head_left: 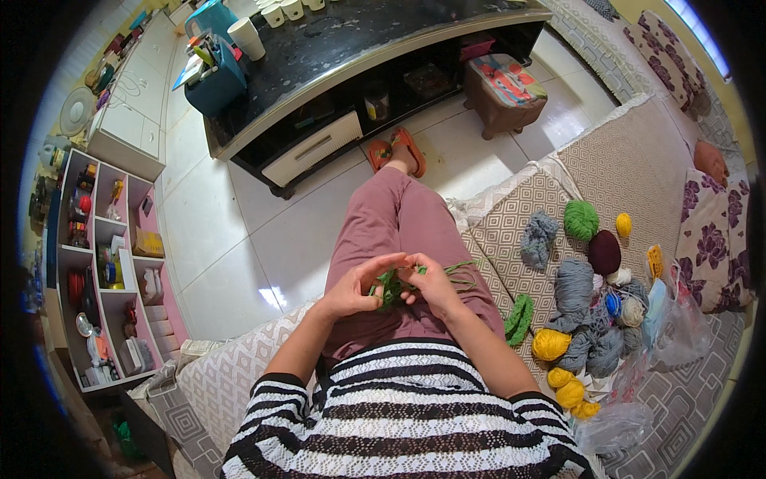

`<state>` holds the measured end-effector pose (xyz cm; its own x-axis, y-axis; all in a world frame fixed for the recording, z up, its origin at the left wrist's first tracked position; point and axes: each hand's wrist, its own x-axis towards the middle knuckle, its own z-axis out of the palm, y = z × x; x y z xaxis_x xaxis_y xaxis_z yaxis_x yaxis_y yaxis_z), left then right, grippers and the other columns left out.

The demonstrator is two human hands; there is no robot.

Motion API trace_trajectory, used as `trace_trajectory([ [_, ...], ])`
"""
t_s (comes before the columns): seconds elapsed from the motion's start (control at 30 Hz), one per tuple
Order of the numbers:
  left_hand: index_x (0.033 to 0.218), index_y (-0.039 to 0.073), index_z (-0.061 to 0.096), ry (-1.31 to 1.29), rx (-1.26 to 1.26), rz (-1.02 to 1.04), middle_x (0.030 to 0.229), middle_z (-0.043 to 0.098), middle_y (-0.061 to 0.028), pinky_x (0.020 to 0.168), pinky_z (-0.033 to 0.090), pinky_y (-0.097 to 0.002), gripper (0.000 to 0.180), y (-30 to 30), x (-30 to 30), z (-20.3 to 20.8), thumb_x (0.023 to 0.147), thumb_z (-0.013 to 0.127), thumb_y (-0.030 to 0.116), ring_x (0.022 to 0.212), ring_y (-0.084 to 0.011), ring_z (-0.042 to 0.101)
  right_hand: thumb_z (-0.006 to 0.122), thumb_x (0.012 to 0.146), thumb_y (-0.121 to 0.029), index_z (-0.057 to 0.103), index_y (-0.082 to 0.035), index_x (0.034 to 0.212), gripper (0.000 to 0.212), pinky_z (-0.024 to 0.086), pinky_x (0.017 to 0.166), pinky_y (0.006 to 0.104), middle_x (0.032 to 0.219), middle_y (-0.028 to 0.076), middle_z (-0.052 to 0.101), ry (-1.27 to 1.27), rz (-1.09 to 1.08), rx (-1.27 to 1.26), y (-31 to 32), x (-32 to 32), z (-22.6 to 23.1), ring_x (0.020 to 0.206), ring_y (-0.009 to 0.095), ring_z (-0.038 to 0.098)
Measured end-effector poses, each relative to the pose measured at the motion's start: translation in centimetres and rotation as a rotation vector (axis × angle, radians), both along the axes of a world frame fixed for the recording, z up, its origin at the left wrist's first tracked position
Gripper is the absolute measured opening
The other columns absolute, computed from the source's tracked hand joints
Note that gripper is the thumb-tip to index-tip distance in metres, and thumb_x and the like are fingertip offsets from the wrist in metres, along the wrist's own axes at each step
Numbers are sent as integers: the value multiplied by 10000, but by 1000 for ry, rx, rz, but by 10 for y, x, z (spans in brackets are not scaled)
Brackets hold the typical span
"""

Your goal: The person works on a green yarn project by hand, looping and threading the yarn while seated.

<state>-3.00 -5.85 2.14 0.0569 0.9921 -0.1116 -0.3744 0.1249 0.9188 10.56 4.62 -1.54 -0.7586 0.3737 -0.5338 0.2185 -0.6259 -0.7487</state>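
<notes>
my right hand (pixel 433 289) pinches green yarn (pixel 388 290); my left hand (pixel 351 287) curves around it, whether clamped i can't tell; grey yarn (pixel 574 289) lies at three o'clock.

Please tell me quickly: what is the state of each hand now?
Left hand: curled around green yarn; how firmly it grips cannot be told.
Right hand: closed, fingers bent on the same green yarn.

Yarn (pixel 388 290) between left hand (pixel 357 285) and right hand (pixel 435 289), over lap (pixel 399 231). Right of right hand: yarn balls (pixel 551 345) on sofa (pixel 610 152). Far left of left hand: shelf (pixel 76 249). Ahead of hands: worktop (pixel 343 36), cups (pixel 292 9) on it.
</notes>
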Motion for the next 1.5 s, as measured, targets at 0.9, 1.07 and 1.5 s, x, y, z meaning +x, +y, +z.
trace_trajectory([
  [0.9,939,76,613,421,-33,-183,816,616,12,523,352,-188,415,-8,6,-8,563,448,17,574,-45,427,636,686,-90,588,-32,805,141,384,636,198,791,9,520,34,-56,582,7,15,1,724,93,480],
  [1.07,953,57,604,382,-53,-185,851,613,-4,591,377,-177,423,-5,9,-4,566,440,8,660,-48,478,627,663,-33,591,-16,777,121,401,636,201,742,11,541,160,-352,28,7,16,5,662,91,509],
  [1.5,1159,-4,408,13,-4,-97,1104,496,-92,935,282,-274,578,-8,5,-7,582,443,-9,1052,-157,445,545,795,-173,512,-104,814,79,279,323,163,642,-34,510,315,-691,-354,26,25,2,431,34,394],
])
